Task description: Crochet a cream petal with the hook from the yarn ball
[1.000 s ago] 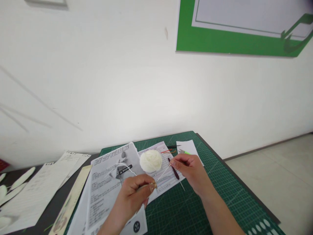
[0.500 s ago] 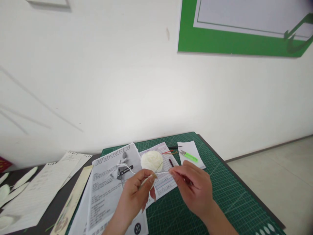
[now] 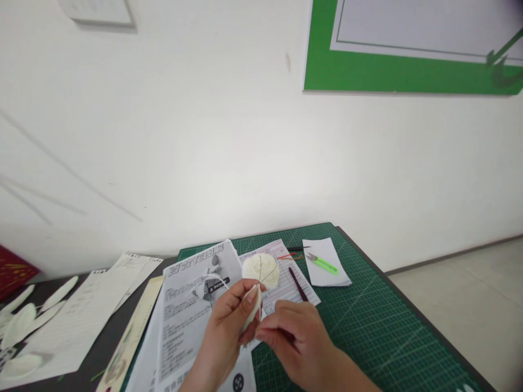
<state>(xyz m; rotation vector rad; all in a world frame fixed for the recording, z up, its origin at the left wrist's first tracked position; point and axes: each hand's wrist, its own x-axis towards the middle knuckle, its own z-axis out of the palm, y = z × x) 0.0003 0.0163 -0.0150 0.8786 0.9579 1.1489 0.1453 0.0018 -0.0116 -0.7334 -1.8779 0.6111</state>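
My left hand [image 3: 229, 321] is closed around a small cream crocheted piece [image 3: 254, 306], pinched between thumb and fingers. Thin dark wire [image 3: 268, 276] sticks up from its top. Just right of it, my right hand [image 3: 300, 340] has thumb and index finger pressed together on a white yarn strand [image 3: 260, 311] that runs down from the piece. Behind my hands sits a ball of cream yarn [image 3: 255, 267]. Another length of yarn [image 3: 218, 277] curves over the printed sheet [image 3: 183, 326] toward my left hand.
Green thread snips [image 3: 324, 265] lie on white paper [image 3: 329, 277] upon the green cutting mat [image 3: 368, 321]. A dark crochet hook [image 3: 298, 284] rests on a ruled form [image 3: 312, 296]. At left are a ruler [image 3: 131, 332], handwritten sheets [image 3: 81, 321] and several white petal-shaped pieces [image 3: 59, 292].
My right hand has come down and left, from holding the strand stretched sideways to holding it below the crocheted piece. The left hand has turned the piece more upright. The view has shifted slightly.
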